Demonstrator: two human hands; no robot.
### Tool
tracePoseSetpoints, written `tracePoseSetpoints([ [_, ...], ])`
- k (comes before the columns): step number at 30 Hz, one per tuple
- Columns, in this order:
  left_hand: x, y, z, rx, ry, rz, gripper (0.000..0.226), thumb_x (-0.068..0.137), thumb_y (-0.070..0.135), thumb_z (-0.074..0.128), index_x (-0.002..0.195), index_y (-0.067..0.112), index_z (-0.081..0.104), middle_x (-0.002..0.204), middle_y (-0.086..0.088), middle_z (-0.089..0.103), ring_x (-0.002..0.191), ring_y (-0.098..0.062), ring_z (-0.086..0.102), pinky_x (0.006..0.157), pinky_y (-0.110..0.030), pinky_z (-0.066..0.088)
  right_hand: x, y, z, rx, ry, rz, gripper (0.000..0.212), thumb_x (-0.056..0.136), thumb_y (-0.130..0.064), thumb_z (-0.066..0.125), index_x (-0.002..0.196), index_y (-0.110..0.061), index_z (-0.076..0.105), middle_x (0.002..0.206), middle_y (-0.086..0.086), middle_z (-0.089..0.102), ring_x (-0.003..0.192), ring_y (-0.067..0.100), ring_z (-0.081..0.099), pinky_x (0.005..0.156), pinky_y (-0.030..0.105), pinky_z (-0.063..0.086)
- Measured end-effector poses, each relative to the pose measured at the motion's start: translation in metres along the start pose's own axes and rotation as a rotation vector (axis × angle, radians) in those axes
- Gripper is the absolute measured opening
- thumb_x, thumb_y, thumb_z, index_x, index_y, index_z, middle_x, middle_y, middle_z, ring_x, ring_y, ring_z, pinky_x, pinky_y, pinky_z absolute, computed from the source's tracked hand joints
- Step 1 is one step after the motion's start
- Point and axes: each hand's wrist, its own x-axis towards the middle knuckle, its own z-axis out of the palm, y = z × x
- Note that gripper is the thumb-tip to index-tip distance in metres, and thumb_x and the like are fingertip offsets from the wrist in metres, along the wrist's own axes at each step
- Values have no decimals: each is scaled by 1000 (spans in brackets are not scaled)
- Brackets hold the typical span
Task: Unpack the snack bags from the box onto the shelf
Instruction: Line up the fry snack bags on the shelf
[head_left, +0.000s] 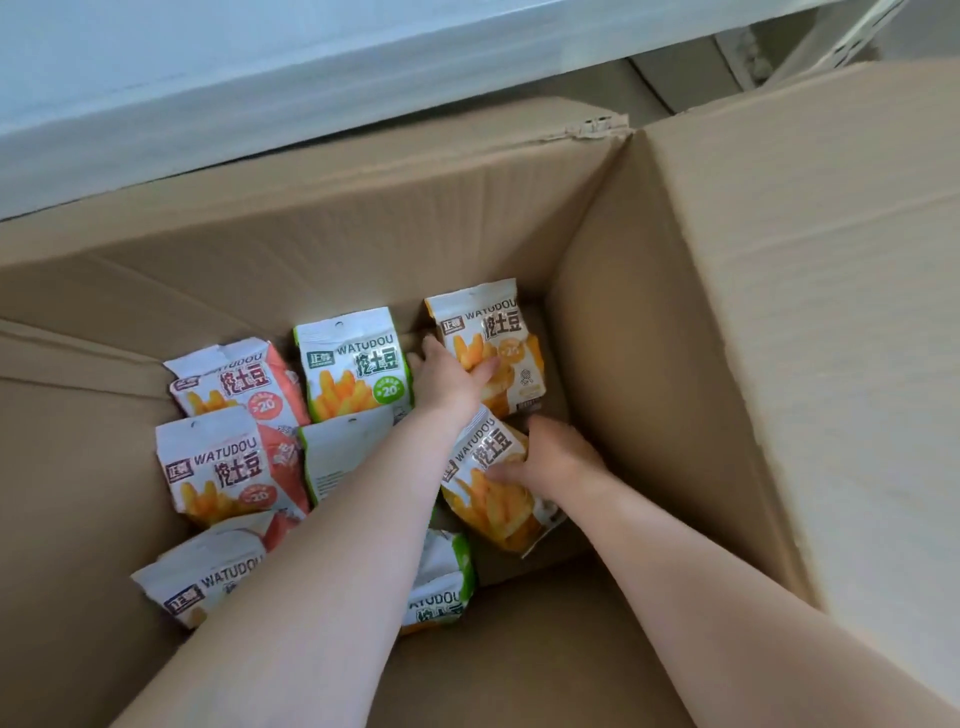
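Observation:
A large open cardboard box (613, 291) holds several WATUDOU snack bags on its floor. My left hand (448, 382) reaches deep inside and grips the far orange bag (511, 338) at its left edge, thumb over its front. My right hand (553, 460) closes on the near orange bag (491, 499), which lies tilted. A green bag (353, 366) stands left of my left hand. Red bags (228, 379) lie further left, one of them (218, 467) closer to me. My left forearm hides part of another green bag (441, 587).
The white shelf edge (260, 104) runs across the top, just beyond the box's far wall. The box's right flap (810, 291) stands up tall on the right. The near flap (519, 654) lies under my arms.

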Motion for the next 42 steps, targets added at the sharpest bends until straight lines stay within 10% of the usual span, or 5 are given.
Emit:
tracePoseSetpoints([
  [8,-30,19,-19,-97,52,88,45,87,32,67,110,11,35,115,-8,61,102,-29,60,81,-38,48,-34,-14,-21,-163,-85,34,43,84,-54,68,76,-18,46,100,2,62,95,19,62,72,30,47],
  [14,-110,62,-97,-69,55,271,40,88,30,67,105,17,33,113,0,58,97,-16,55,77,-27,38,-119,-31,-63,-51,-10,36,46,84,-49,70,108,-10,60,111,5,67,102,22,66,75,29,49],
  [24,-309,140,-316,-216,132,243,41,87,26,68,115,26,38,99,23,53,89,6,53,79,-22,44,-357,-88,-164,505,157,41,38,78,-48,76,87,-14,61,73,-5,66,57,7,63,46,15,45],
  [34,-508,205,-473,-378,84,291,63,85,36,68,133,31,27,122,1,59,102,-17,63,95,-40,50,-595,-165,-223,1273,312,-239,56,66,-49,80,106,-11,67,95,11,76,93,34,72,91,56,54],
  [42,-616,223,-542,-471,129,487,63,88,34,65,144,34,36,128,10,59,110,-10,61,94,-31,49,-703,-211,-258,1279,463,-506,31,84,-33,75,105,-10,67,85,1,76,84,26,73,76,36,60],
])
